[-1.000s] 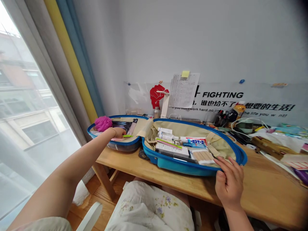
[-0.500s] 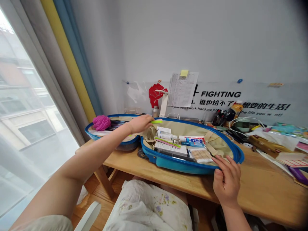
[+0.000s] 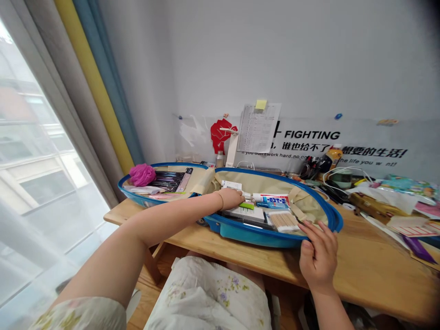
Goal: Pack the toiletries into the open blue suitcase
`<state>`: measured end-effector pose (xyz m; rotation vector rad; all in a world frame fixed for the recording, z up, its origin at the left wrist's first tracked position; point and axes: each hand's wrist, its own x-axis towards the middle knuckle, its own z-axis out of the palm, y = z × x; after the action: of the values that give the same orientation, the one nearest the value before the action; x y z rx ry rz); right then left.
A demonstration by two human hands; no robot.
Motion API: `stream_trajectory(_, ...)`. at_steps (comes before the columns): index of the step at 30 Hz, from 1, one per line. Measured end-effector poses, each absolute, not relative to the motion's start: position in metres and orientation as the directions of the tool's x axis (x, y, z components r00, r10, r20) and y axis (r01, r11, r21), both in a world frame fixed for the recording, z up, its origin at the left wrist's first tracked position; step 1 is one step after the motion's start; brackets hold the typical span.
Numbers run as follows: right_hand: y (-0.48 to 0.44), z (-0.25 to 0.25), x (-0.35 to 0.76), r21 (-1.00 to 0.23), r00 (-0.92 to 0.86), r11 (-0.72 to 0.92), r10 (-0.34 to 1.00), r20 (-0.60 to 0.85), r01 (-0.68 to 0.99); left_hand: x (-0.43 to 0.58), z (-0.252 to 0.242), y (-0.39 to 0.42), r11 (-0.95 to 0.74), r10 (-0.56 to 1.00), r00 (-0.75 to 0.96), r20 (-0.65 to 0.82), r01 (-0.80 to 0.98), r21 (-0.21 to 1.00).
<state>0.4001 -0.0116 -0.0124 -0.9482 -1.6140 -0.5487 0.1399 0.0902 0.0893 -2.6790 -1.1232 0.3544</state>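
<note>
An open blue suitcase [image 3: 261, 239] with a beige lining lies on the wooden desk. My left hand [image 3: 231, 199] is down in its right half, fingers closed on a slim bright green item [image 3: 246, 206] above a white box. What kind of item it is I cannot make out. Beyond it are a toothpaste box [image 3: 273, 200] and small white packages [image 3: 231, 185]. My right hand [image 3: 319, 251] rests at the suitcase's near right rim, fingers stretched out, beside a pack of cotton swabs [image 3: 283, 221]. It holds nothing.
The suitcase's left half holds a purple bath puff [image 3: 142, 175] and a pack of dark slim items [image 3: 168, 179]. Right of the suitcase lie a brown pouch [image 3: 373, 206], cables and papers. A bottle [image 3: 332, 158] stands behind. A curtained window is on the left.
My left hand has moved right and down from over the middle of the suitcase into its right half with the green item. My right hand stays at the rim.
</note>
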Motion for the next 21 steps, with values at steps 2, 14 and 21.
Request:
stream_trajectory(2, -0.012, -0.012, 0.4, -0.142, -0.039, 0.571, 0.293, 0.955, 0.808, 0.138, 0.087, 0.094, -0.667, 0.738, 0.663, -0.125, 0.689, -0.285)
stream_trajectory(14, -0.012, -0.012, 0.399, -0.114, -0.055, 0.575, 0.269, 0.962, 0.81, 0.121, 0.089, 0.087, -0.689, 0.724, 0.68, -0.114, 0.712, -0.134)
stream_trajectory(21, -0.011, -0.012, 0.4, -0.144, -0.041, 0.566, 0.301, 0.953, 0.812, 0.043, 0.141, 0.105, -0.428, 0.867, 0.396, 0.302, 0.903, 0.044)
